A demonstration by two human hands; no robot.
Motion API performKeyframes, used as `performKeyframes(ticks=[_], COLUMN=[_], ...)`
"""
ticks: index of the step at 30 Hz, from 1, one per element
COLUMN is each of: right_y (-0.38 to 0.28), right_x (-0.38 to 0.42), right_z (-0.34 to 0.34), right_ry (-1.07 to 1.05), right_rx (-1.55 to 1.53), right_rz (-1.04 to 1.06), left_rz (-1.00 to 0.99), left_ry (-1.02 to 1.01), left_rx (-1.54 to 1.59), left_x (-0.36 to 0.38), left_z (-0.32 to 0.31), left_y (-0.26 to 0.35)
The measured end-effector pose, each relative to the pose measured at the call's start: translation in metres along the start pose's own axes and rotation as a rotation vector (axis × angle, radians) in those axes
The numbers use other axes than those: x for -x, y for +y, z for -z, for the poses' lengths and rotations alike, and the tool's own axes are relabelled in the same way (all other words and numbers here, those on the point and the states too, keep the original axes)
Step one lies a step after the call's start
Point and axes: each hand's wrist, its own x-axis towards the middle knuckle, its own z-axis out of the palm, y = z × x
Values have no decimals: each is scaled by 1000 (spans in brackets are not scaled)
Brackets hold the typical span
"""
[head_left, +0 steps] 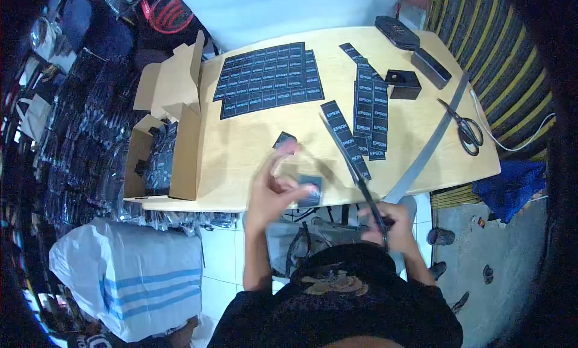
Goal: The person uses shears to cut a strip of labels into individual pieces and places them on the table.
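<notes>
- The left hand [274, 188] is blurred over the near part of the surface [241, 155], thumb and fingers spread apart; it does not appear to grip anything.
- One small dark label piece [284, 138] lies at its fingertip, partly covered; a second cut label [310, 191] is at the thumb tip, by the near edge of the surface. Blur hides whether the thumb touches it.
- The right hand [391, 223] is closed around a pair of dark scissors [372, 203], held just past the near edge, blades pointing away from the body.
- A black EPSON label strip [344, 137] lies slantwise on the surface, its near end beside the scissors' tip.
- More EPSON strips [370, 107] overlap in a bundle just right of that strip.
- Uncut EPSON sheets [262, 74] are stacked at the far left of the surface.
- A long metal ruler [430, 140] runs diagonally, its near end close to the right hand.
- Black-handled scissors [468, 134] lie right of the ruler.
- A small black box [403, 85] sits beyond, near the strip bundle.
- An open cardboard box [185, 152] at the left edge holds dark plastic-wrapped items [161, 161].
</notes>
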Motion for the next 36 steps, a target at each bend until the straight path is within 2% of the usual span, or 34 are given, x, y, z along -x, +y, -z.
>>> performKeyframes(ticks=[2,3,5,6,8,9,11,12,13,15,17,18,21,22,23,25,26,28,29,32,36], right_y=[-5,-3,-1,-17,-20,-19,-17,-20,-23,-21,-6,-4,4,13,2,5,4,-1,-4,-10,-16], right_x=[-12,-17,-25,-28,-32,-33,-32,-32,-32,-30,-26,-18,-9,-7,7,17,20,24,24,18,7], right_z=[-23,-30,-40,-38,-39,-38,-32,-29,-27,-23,-19,-11,0,4,15,41,51,67,73,84,83], right_ry=[70,70,148,124,148,167,170,162,151,129,42,-58,-110,-180,-118,-253,-256,-372,-373,-588,-688], right_rx=[-160,-162,-199,-283,-300,-319,-270,-246,-222,-257,-360,-426,-539,-494,-500,-352,-352,-149,-150,157,190], right_rz=[24,23,163,123,126,131,119,134,148,123,220,115,176,48,22,-64,-64,-156,-158,-53,46], left_rz=[-11,-18,-83,-82,-172,-170,-273,-244,-242,-132,-97,-89,-97,-108,-165,-150,-149,-156,-154,-77,-62], left_ry=[-75,-68,3,-3,100,86,-50,-114,-125,-79,25,47,78,82,58,18,21,-97,-98,-309,-443], left_rx=[81,131,120,121,408,412,311,90,97,30,-13,24,44,29,32,67,67,41,41,-106,-40], left_x=[15,19,24,26,28,30,35,37,37,37,32,30,23,21,18,15,14,12,11,6,-2], left_z=[-27,-36,-46,-50,-57,-58,-57,-52,-53,-58,-57,-56,-43,-37,-30,-23,-20,-16,-13,-5,-8], left_y=[6,6,11,12,12,10,-1,-5,-7,-4,-3,2,4,3,-2,3,7,15,16,27,14])
